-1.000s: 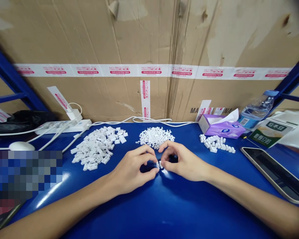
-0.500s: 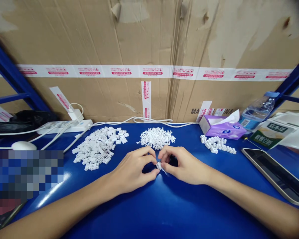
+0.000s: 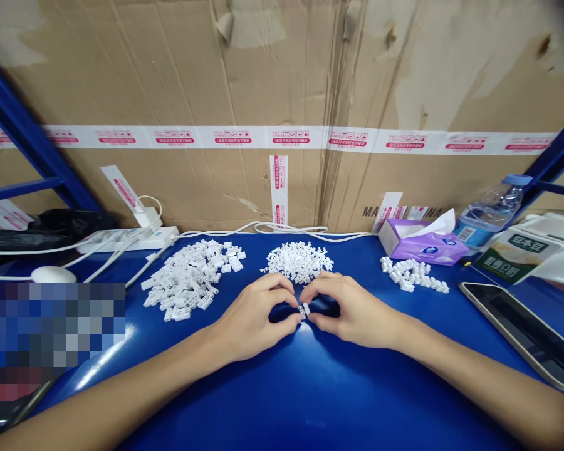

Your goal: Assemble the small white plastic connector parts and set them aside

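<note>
Together, left hand (image 3: 254,313) and right hand (image 3: 352,310) on white plastic piece (image 3: 303,310)

Between your fingers (image 3: 289,321) sits a white piece (image 3: 303,310), over a glossy blue table (image 3: 338,401). Beyond them lies a white pile (image 3: 298,262); farther right, a purple tissue box (image 3: 423,245) with paler patterning; high above them, red-printed white tape (image 3: 235,136) crosses tan cardboard (image 3: 169,75).
</note>
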A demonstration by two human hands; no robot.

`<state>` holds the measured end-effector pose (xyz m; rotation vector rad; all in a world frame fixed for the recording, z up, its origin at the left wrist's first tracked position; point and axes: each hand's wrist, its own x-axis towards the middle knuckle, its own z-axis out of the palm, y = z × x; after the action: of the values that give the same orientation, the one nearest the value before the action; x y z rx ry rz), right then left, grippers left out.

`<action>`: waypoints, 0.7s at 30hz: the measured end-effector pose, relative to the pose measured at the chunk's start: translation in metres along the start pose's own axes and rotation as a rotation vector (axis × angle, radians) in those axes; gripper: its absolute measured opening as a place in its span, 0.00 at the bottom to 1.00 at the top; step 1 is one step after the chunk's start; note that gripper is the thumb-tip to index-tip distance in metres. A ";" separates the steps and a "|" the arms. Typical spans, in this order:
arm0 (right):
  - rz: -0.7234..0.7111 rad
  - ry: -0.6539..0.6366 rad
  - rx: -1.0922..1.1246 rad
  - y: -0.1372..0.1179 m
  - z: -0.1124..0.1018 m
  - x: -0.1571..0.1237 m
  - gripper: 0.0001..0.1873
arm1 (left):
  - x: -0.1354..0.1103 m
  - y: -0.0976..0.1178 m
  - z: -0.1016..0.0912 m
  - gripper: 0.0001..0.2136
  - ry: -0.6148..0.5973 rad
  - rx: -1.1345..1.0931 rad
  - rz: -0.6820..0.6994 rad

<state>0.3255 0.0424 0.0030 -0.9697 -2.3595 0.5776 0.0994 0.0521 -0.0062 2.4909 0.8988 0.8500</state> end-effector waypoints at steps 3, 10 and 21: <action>0.032 -0.032 -0.046 0.002 -0.006 0.000 0.12 | 0.002 -0.004 -0.004 0.03 0.029 0.108 0.002; 0.073 -0.074 -0.038 0.011 -0.015 0.000 0.12 | 0.007 -0.020 -0.015 0.04 0.006 0.306 -0.055; 0.061 -0.115 -0.166 0.029 -0.037 -0.001 0.18 | 0.010 -0.025 -0.020 0.06 -0.023 0.249 -0.164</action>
<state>0.3631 0.0674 0.0147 -1.1119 -2.5199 0.4776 0.0816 0.0795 0.0001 2.5811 1.2484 0.6903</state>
